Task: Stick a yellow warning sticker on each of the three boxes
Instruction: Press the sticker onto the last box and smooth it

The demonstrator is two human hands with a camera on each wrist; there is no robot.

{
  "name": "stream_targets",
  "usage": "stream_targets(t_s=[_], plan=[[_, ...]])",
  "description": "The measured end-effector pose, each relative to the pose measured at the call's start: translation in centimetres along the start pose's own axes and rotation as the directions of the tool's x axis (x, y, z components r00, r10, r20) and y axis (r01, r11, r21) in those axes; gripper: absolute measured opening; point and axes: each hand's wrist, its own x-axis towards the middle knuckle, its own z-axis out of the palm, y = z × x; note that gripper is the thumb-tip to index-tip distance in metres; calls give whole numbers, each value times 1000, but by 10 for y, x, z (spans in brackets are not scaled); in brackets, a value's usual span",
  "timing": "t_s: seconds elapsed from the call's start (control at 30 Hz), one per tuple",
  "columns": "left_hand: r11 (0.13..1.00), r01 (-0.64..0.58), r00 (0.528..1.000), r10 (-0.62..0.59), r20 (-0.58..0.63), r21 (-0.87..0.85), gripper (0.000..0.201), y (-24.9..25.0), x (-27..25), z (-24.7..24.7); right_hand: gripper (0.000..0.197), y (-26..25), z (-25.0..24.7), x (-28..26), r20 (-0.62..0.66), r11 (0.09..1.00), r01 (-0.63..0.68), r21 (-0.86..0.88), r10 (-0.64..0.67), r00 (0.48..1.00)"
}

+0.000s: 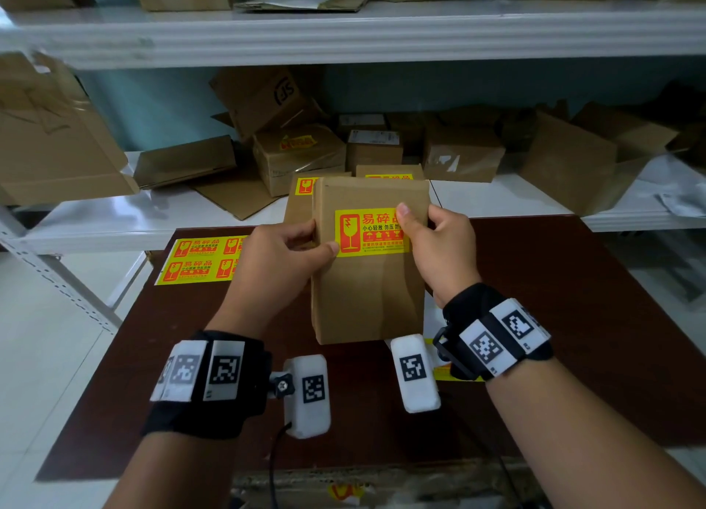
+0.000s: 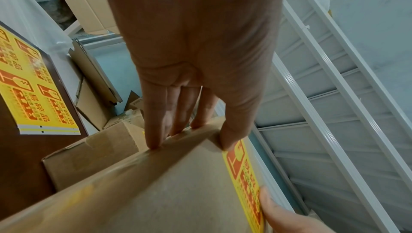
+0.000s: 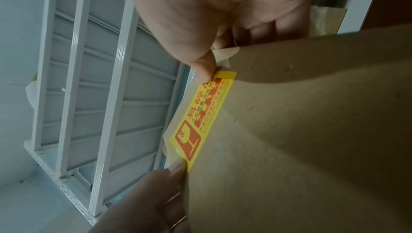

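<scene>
Left hand (image 1: pixel 280 256) has the tall cardboard box (image 1: pixel 368 279) by its left edge, fingers curled behind and thumb pressing the left end of the yellow sticker (image 1: pixel 372 231); right hand (image 1: pixel 435 241) does the same on the right edge, thumb on the sticker's right end; so the box is held up off the dark table (image 1: pixel 573 317), about the middle of the scene, sticker across its upper face.

Looks to me like the smoothing-down step on the last box; two more boxes (image 1: pixel 301 199) just behind already show yellow labels, so I'd guess this one finishes the job. Next move probably wants a firm thumb rub along the sticker, then setting the box down.

Room-wise: the sticker sheet (image 1: pixel 198 260) lies flat at the far left of the table; the white shelf (image 1: pixel 496 199) edge runs right behind the labelled boxes; the near table is mostly taken by the wrists, so the free spot for the box seems to be straight below it.
</scene>
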Motion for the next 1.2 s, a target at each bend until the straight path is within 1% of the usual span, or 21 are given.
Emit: stream_targets(t_s=[0.13, 0.2, 0.27, 0.33, 0.37, 0.43, 0.47, 0.53, 0.57, 0.6, 0.7, 0.8, 0.87, 0.97, 1.03, 1.07, 1.13, 1.2], plan=[[1000, 23, 1000, -23, 15, -17, 43, -1, 2, -1, 63, 2, -2, 0, -11, 1000, -4, 11, 4, 1000], [999, 51, 999, -51, 10, -16, 41, -1, 3, -1, 55, 0, -4, -1, -21, 999, 1, -34, -2, 1000], [996, 93, 996, -93, -2, -5, 50, -1, 5, -1, 51, -1, -2, -3, -10, 995, 49, -86, -50, 999], [991, 114, 993, -113, -12, 69, 64, -1, 6, 2, 33, -1, 1, -7, 36, 992, 96, -88, -93, 995], [986, 114, 993, -112, -25, 118, 63, -1, 6, 4, 36, 0, 4, -10, 47, 991, 107, -83, -103, 994], [970, 133, 990, -119, -80, 205, 60, 0, 7, 7, 64, 1, 10, -13, 41, 988, 121, -97, -117, 992], [959, 142, 987, -118, -112, 245, 61, 0, 7, 8, 73, 3, 13, -13, 39, 985, 128, -113, -124, 991], [936, 154, 979, -100, -178, 318, 61, -2, 7, 5, 86, 2, 15, -15, 54, 985, 123, -118, -117, 992], [932, 148, 976, -82, -204, 332, 61, -3, 8, 3, 87, 2, 15, -16, 62, 987, 112, -112, -105, 993], [932, 137, 973, -62, -223, 336, 61, -4, 8, 2, 84, 1, 14, -17, 65, 989, 104, -105, -97, 993], [928, 94, 971, -5, -240, 359, 59, -4, 7, -1, 65, -1, 10, -19, 68, 993, 92, -76, -87, 994], [931, 78, 974, 6, -228, 357, 60, -5, 8, 1, 56, 1, 9, -19, 64, 995, 87, -56, -84, 994], [940, 69, 977, 4, -214, 333, 58, -5, 8, 1, 57, 2, 8, -19, 64, 997, 68, -46, -65, 996], [940, 26, 980, 43, -196, 340, 53, -3, 8, 0, 63, 2, 7, -18, 60, 996, 64, -54, -61, 996], [938, 26, 977, 49, -205, 347, 45, 1, 6, 0, 60, 1, 6, -17, 50, 997, 60, -54, -58, 997], [944, 38, 976, 36, -217, 328, 44, 2, 6, 1, 58, 1, 5, -17, 42, 997, 58, -50, -56, 998], [962, 58, 973, 5, -231, 268, 49, 4, 6, 1, 54, -1, 4, -16, 31, 997, 57, -50, -55, 998], [971, 44, 984, -1, -178, 236, 46, 4, 5, 3, 51, -2, 3, -16, 25, 997, 59, -39, -58, 998]])
